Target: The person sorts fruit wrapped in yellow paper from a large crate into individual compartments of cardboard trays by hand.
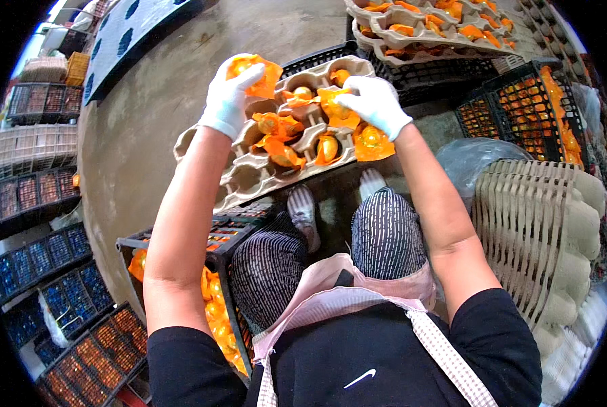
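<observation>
A grey moulded-pulp fruit tray (230,198) lies in front of my knees, with several orange-wrapped fruits (274,126) in its cups and other cups bare. My white-gloved left hand (226,95) is raised above the tray's far left part, closed on an orange wrapper (271,76); whether a fruit is inside it cannot be seen. Over the far right part, my gloved right hand (377,103) pinches another orange wrapper (337,110) at a cup. Just below that hand, one wrapped fruit (373,141) sits at the tray's right edge, its paper spread open.
A black crate (225,271) of orange-wrapped fruit stands by my left knee. Stacked pulp trays (520,230) are at my right. Filled trays (446,34) and another crate (520,112) stand far right. Crates (32,193) line the left; a blue pallet (124,37) lies beyond.
</observation>
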Demonstrator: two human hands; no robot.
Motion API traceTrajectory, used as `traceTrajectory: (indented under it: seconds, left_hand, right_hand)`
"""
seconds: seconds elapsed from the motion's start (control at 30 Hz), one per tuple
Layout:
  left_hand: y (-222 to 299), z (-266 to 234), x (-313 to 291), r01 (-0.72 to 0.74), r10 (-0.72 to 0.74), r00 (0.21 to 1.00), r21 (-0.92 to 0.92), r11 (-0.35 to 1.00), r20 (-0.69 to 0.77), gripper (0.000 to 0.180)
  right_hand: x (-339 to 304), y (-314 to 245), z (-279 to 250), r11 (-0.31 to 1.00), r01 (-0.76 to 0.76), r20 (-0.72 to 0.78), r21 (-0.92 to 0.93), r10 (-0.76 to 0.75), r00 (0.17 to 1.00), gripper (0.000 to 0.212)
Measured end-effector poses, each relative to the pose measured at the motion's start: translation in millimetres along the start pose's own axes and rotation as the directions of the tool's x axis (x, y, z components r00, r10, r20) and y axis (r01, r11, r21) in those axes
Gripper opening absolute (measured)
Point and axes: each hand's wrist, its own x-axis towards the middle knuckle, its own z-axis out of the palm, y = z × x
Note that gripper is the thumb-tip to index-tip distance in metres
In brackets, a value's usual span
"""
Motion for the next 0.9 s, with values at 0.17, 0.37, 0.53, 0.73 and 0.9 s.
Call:
traceTrajectory:
  seconds: [0.17, 0.37, 0.53, 0.73, 0.9]
  left_hand:
    - [-10.8, -31.2, -9.3, 0.005, -0.001, 1.0, -0.154, 0.988, 0.023, 0.041]
    - [-17.1, -6.7, -6.9, -0.154, 0.188, 0.981, 0.416, 0.896, -0.041, 0.04]
    - [-35.0, -44.9, -12.3, -0.306, 0.3, 0.949, 0.536, 0.787, 0.1, 0.039]
    - [-28.9, -49.1, -16.1, -0.588, 0.515, 0.752, 0.772, 0.24, 0.412, 0.039]
    - [-34.1, -53.7, -22.8, -0.624, 0.354, 0.758, 0.767, 0.148, 0.548, 0.028]
  right_hand:
    - [-1.8, 2.7, -28.7, 0.896, 0.083, -0.242, 0.437, 0.028, 0.97, 0.02]
    - [-12.7, 12.7, -41.3, 0.983, 0.168, -0.462, -0.081, -0.186, 0.867, 0.018]
    - [-21.0, 18.2, -15.6, 0.944, 0.122, -0.126, -0.306, -0.167, 0.978, 0.016]
    - [0.1, 21.2, -5.2, 0.909, 0.132, 0.078, -0.395, -0.11, 0.991, 0.021]
    - [4.9, -49.4, -30.9, 0.865, 0.416, -0.039, -0.28, -0.443, 0.896, 0.018]
